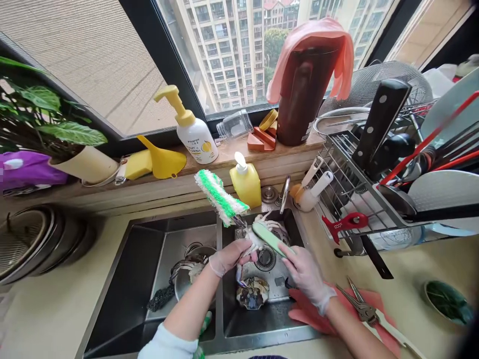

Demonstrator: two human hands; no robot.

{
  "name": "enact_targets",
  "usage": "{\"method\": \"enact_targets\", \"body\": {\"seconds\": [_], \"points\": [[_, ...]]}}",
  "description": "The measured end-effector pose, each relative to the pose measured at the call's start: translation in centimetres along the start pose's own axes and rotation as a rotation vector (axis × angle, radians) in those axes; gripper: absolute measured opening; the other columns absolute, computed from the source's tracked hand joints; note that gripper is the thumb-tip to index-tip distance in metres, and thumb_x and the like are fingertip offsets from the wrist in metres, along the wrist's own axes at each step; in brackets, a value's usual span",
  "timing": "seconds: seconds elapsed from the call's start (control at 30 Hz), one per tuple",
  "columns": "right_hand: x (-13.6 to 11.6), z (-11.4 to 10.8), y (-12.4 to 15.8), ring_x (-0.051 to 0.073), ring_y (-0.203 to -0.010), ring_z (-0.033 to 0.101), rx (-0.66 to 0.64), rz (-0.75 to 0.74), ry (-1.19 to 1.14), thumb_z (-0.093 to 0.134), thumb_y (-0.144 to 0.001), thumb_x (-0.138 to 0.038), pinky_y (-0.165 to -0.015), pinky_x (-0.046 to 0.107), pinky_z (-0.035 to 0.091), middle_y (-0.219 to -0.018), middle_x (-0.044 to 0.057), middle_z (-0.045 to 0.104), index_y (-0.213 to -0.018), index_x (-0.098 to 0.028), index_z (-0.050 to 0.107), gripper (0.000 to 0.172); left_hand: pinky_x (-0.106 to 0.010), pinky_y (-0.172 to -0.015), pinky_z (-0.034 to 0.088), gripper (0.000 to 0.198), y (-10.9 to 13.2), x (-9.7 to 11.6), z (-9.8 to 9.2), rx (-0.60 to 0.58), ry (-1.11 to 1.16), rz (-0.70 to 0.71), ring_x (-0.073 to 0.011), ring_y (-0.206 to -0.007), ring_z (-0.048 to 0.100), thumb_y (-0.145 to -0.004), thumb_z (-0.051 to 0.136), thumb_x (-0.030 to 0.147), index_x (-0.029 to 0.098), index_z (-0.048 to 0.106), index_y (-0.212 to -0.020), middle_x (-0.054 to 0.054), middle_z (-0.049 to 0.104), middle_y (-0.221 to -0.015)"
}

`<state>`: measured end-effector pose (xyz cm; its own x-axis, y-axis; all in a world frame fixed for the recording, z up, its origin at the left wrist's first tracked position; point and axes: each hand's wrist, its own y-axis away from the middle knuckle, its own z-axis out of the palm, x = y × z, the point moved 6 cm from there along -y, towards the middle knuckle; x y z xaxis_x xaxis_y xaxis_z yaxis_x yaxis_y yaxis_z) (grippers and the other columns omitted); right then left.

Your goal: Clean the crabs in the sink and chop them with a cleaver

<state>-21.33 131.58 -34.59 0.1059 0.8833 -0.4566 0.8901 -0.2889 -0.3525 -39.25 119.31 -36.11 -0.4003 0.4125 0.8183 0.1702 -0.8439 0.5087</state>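
Both my hands wear thin clear gloves over the right basin of a steel double sink (pixel 123 279). My left hand (pixel 230 257) is closed around a pale crab (pixel 258 234) held above the drain. My right hand (pixel 305 271) grips the light green handle of a brush (pixel 239 214) whose green-and-white bristle head points up and left, above the crab. Another crab (pixel 252 293) with a dark shell lies on the basin floor below my hands. A metal bowl (pixel 187 274) with more crab parts sits in the left basin.
A yellow soap bottle (pixel 246 183) and faucet (pixel 283 194) stand behind the sink. A loaded dish rack (pixel 374 199) fills the right. Pliers (pixel 361 304) lie on a pink cloth (pixel 310 314). A pump bottle (pixel 192 132), yellow funnel (pixel 162 159) and plant (pixel 48 134) line the sill; stacked bowls (pixel 33 244) sit left.
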Motion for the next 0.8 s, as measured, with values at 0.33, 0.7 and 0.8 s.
{"method": "enact_targets", "body": {"seconds": [0.33,0.7,0.8], "points": [[0.3,0.8,0.7,0.020,-0.074,0.061,0.059,0.108,-0.094,0.039,-0.100,-0.031,-0.066,0.032,0.049,-0.086,0.007,0.066,-0.134,-0.021,0.057,0.040,-0.025,-0.050,0.040,0.052,-0.3,-1.0,-0.1,0.037,0.222,0.002,-0.0124,-0.050,0.053,-0.069,0.073,0.061,0.010,0.064,-0.069,-0.005,0.062,-0.059],[2.1,1.3,-0.4,0.022,-0.079,0.062,-0.003,0.179,-0.214,0.041,-0.098,-0.034,-0.072,0.035,0.051,-0.088,0.007,0.067,-0.135,-0.024,0.058,0.041,-0.024,-0.047,0.035,0.044,2.4,-2.0,0.4,-0.015,0.186,-0.053,-0.0094,-0.051,0.047,-0.067,0.080,0.051,0.012,0.063,-0.078,0.000,0.056,-0.062],[2.6,2.1,-0.4,0.021,-0.079,0.064,-0.001,0.329,-0.266,0.039,-0.098,-0.034,-0.072,0.034,0.052,-0.088,0.008,0.068,-0.134,-0.022,0.059,0.043,-0.024,-0.048,0.036,0.043,3.5,-2.0,-0.5,0.023,0.144,-0.069,-0.0096,-0.049,0.047,-0.068,0.079,0.051,0.012,0.062,-0.074,0.000,0.057,-0.059]]}}
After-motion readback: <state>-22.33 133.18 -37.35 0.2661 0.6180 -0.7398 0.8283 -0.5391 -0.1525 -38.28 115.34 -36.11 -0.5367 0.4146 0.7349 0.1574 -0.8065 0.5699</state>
